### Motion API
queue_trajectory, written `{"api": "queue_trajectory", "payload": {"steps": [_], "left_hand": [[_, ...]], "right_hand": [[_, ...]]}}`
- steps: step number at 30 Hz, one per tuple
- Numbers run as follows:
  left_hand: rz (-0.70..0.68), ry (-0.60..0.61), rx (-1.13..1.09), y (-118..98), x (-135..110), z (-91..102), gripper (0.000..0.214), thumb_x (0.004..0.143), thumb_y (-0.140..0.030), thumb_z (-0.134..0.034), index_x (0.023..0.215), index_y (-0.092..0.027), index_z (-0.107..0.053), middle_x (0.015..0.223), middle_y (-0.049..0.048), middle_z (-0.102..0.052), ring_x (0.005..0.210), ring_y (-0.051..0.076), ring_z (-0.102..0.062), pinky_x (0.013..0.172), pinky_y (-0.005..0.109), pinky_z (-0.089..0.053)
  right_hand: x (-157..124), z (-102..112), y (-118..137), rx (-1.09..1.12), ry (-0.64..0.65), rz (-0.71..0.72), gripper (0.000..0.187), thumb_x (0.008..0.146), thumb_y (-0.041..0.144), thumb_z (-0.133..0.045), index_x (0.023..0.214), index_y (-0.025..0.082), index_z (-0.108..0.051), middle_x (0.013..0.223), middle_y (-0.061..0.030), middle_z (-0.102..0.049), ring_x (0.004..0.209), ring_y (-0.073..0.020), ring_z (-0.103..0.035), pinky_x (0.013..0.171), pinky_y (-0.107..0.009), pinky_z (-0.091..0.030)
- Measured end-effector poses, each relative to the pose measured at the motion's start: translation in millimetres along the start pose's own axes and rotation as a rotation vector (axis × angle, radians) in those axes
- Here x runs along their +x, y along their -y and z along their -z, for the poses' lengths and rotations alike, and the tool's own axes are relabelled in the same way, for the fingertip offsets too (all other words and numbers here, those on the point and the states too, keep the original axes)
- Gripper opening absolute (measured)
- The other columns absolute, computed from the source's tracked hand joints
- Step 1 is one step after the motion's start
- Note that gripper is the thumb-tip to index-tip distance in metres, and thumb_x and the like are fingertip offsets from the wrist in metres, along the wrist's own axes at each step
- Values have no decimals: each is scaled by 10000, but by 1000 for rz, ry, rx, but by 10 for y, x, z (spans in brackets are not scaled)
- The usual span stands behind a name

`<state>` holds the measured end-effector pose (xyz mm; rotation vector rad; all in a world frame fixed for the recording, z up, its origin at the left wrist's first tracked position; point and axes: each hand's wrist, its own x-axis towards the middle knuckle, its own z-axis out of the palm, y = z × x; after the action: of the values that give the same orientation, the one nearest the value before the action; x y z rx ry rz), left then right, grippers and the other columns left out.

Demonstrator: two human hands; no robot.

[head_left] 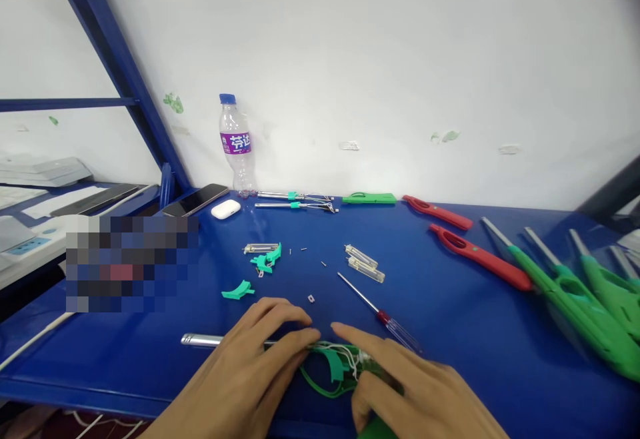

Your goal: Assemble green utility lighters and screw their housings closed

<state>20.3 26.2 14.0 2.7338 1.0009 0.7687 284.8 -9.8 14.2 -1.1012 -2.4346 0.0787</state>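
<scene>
A half-open green lighter [336, 367] with a metal tube [200, 340] pointing left lies at the near edge of the blue table [450, 332]. White wires and a teal trigger show inside it. My left hand [250, 372] rests on the tube where it joins the body, fingers curled and pressing it. My right hand [410, 386] grips the lighter's green handle end, index finger stretched toward the open part. A red-handled screwdriver [380, 314] lies just beyond my right hand.
Loose teal parts [265, 259], a teal trigger piece [238, 290], clear gas cartridges [364, 263] and small screws lie mid-table. Red lighters [475, 256] and green lighters [575, 306] lie at right. A water bottle [235, 144], earbud case [225, 209] and phone [196, 199] stand at the back left.
</scene>
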Motion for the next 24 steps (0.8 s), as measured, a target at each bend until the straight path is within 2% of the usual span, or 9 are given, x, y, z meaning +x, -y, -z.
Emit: {"api": "queue_trajectory", "payload": {"steps": [5, 8, 16, 21, 24], "left_hand": [[41, 101, 4, 40, -55, -5, 487, 1071, -40, -452, 1449, -298, -620, 1396, 59, -635, 1308, 237, -589, 1094, 386, -580], [56, 120, -32, 29, -58, 5, 515, 1078, -41, -451, 1492, -317, -586, 1380, 51, -632, 1304, 231, -580, 1097, 379, -574], [62, 119, -44, 22, -58, -30, 566, 1071, -9, -430, 1521, -326, -562, 1374, 65, -588, 1303, 235, -553, 1099, 408, -558], [78, 64, -78, -1, -37, -15, 488, 1100, -61, -443, 1463, -336, -618, 1292, 51, -621, 1251, 213, -583, 1063, 355, -572], [89, 47, -91, -15, -13, -1, 463, 1107, -72, -456, 1433, -346, -636, 1249, 37, -634, 1206, 197, -603, 1037, 330, -574]], "right_hand": [[-33, -111, -6, 18, -76, 31, 175, 955, 156, -692, 825, 266, -652, 1359, 4, -782, 819, -178, -830, 797, -284, -670], [-39, -131, -5, 18, -76, 33, 187, 955, 124, -659, 830, 262, -652, 1383, -5, -771, 823, -185, -830, 753, -277, -662], [-44, -171, -4, -55, -96, 76, 220, 965, 71, -600, 831, 245, -607, 1443, 11, -734, 890, -192, -827, 707, -279, -644], [-39, -205, 41, -217, -81, 141, 207, 978, 79, -557, 841, 230, -590, 1409, -50, -753, 786, -196, -808, 673, -311, -640], [-31, -221, 56, -236, -76, 138, 206, 996, 86, -530, 863, 228, -596, 1418, -79, -744, 827, -201, -819, 679, -305, -641]]}}
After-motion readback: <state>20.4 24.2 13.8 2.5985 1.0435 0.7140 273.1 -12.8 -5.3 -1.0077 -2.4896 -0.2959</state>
